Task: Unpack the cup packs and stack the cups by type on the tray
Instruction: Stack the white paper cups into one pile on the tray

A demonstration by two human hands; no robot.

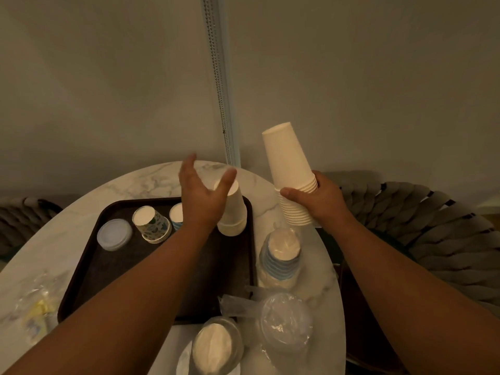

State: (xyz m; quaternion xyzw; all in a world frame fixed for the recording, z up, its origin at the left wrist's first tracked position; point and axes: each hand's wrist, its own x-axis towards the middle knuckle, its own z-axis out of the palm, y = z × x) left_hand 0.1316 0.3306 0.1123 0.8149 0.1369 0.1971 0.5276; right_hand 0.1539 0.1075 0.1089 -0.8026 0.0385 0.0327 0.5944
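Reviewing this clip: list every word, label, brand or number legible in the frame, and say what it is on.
No text reads anywhere.
Patterned cup stack on the tray: coloured print only, too blurred to show any words.
Yellow-marked plastic wrapper: print too blurred.
Plain white cup stack in the right hand: blank.

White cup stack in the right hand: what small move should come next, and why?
Probably lower the held white cup stack onto the plain white cups already upside down on the tray. The right hand grips it upside down above the table, off the tray, and both are the same type. The left hand is open beside the tray's white cups, ready to steady them.
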